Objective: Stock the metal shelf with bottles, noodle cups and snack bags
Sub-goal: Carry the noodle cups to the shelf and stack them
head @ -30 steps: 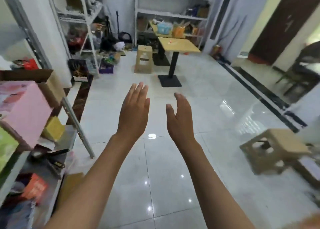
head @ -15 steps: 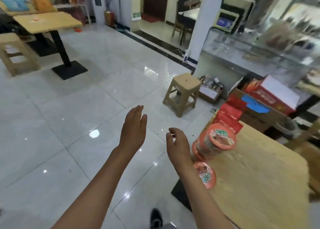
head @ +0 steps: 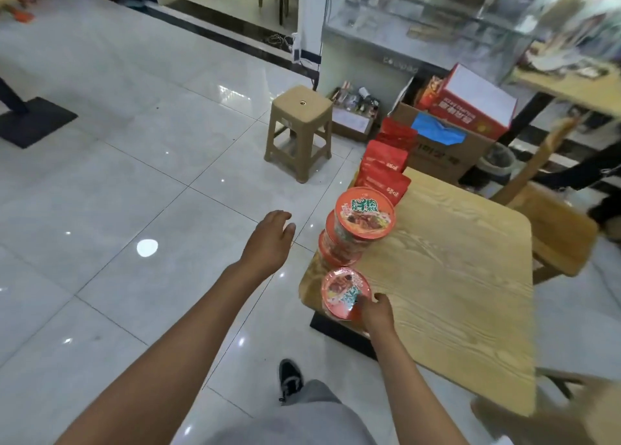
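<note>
Open floor [head: 134, 182] lies left of the table [head: 453, 276], whose left edge noodle cups [head: 364, 217] and snack bags [head: 386, 167] crowd.

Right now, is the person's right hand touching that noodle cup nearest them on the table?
Touching. The head view shows the right hand with fingers curled against the near noodle cup, overlapping its lid edge, no gap.

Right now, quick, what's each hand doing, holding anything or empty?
Left hand: open, fingers relaxed, holding nothing, over the floor.
Right hand: gripping the nearest noodle cup at the wooden table's edge.
</note>
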Demonstrator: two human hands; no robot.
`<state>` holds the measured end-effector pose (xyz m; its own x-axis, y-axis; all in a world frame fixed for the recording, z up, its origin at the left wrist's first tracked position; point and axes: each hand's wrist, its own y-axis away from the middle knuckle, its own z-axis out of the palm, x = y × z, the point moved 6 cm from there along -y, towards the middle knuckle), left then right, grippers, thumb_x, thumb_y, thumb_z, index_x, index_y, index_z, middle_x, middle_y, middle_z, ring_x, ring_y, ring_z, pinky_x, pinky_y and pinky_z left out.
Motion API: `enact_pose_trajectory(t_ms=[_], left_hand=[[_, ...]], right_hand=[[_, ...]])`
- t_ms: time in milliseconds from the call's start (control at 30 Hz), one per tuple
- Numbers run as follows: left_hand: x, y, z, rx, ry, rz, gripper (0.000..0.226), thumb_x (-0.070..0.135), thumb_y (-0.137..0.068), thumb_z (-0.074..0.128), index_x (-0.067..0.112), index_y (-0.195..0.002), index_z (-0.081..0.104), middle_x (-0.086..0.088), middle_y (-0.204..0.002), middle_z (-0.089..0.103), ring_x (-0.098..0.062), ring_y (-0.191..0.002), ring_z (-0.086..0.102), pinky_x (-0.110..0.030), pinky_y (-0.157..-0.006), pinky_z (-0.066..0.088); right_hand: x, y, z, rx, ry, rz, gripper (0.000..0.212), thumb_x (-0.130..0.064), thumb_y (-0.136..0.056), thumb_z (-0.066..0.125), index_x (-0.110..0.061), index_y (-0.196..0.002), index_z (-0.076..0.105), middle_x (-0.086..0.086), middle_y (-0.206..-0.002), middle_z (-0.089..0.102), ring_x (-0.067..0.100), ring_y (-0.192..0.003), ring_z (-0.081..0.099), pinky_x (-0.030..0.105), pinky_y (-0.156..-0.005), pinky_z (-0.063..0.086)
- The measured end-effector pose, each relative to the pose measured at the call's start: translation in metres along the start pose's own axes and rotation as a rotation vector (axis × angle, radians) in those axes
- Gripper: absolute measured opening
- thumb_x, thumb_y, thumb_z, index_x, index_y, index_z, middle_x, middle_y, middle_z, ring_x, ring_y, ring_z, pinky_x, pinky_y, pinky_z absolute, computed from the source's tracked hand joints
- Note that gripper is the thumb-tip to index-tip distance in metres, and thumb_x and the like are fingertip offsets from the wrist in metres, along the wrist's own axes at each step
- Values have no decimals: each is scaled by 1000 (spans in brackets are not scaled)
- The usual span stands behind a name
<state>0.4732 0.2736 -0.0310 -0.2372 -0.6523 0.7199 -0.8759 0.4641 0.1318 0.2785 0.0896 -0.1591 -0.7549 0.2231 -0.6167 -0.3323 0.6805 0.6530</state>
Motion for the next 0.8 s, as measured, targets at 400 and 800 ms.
enact_pose_trajectory(t_ms=[400,800], left_hand=[[-69,6,-39,-66,75,-196,26,21,-99,52,13,-122,62,-6,-132,55,-19,-113,51,-24,-87,36],[-141,72,-232,463,526,-364,26,18,-102,43,18,-110,68,-1,-113,66,-19,-110,61,-23,-83,47]], right_hand=[[-22,43,63,-285,-82,-98,19,-11,-92,64,5,-84,69,19,-73,70,35,-67,67,52,-74,58],[-214,196,231,-948,85,-335,25,-14,-95,57,8,-88,65,12,-62,53,19,-51,49,28,-45,48]])
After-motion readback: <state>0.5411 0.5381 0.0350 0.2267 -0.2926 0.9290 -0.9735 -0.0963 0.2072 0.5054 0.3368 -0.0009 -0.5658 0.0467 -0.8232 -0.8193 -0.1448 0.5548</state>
